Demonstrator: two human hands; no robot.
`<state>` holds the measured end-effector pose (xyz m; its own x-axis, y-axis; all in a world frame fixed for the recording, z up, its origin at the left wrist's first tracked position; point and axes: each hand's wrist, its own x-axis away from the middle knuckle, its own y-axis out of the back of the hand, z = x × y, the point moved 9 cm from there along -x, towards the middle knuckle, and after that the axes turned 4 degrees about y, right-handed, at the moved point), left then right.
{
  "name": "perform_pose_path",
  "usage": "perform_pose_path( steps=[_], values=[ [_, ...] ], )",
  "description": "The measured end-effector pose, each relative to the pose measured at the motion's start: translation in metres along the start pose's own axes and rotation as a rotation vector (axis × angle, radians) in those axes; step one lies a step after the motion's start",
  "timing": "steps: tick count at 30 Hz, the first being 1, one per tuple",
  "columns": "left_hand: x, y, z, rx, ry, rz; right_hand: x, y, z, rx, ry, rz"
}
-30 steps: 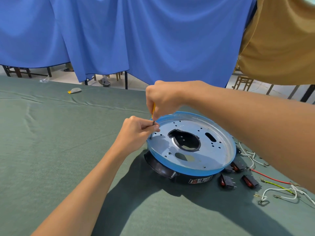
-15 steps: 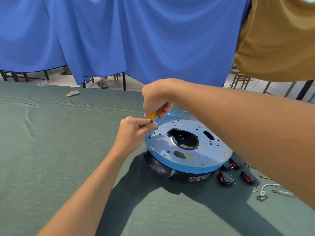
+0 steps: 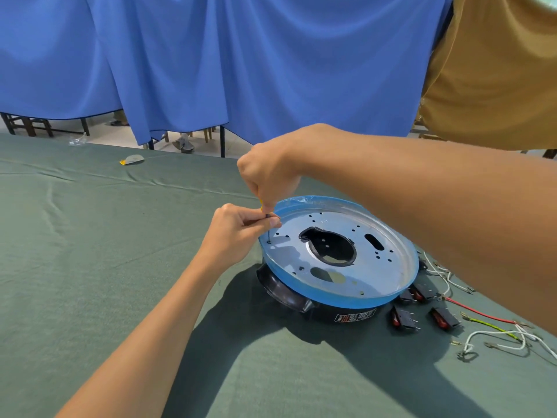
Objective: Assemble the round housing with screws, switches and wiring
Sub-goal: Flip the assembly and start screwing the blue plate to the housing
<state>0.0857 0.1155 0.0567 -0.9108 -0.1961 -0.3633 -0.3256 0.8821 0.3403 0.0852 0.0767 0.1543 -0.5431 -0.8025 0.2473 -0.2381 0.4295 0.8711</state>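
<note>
The right hand (image 3: pixel 268 173) gripped the screwdriver (image 3: pixel 268 232); the left hand (image 3: pixel 238 233) pinched its shaft. The housing (image 3: pixel 376 267) looked stiff and steady, but the screw (image 3: pixel 269 241) seemed tiny and slippery.

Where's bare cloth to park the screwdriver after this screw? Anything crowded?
Widest bare cloth: left of the left hand, out to the wrapper at the far edge. Also bare: the near strip in front of the housing. Crowded: right of the housing, where switches and wires lie scattered.
</note>
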Motion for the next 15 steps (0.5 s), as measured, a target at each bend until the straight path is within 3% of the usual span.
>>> perform_pose_path(
  steps=[8,10,15],
  values=[
    [0.004,-0.002,-0.002,-0.088,0.026,-0.121,-0.003,-0.043,-0.050,-0.634,-0.344,0.178],
    [0.004,-0.003,-0.001,-0.085,0.038,-0.111,0.000,-0.043,-0.048,-0.598,-0.296,0.158],
    [0.003,-0.001,0.001,-0.071,0.045,-0.096,0.012,-0.003,-0.031,-0.119,-0.020,-0.148]
  ],
)
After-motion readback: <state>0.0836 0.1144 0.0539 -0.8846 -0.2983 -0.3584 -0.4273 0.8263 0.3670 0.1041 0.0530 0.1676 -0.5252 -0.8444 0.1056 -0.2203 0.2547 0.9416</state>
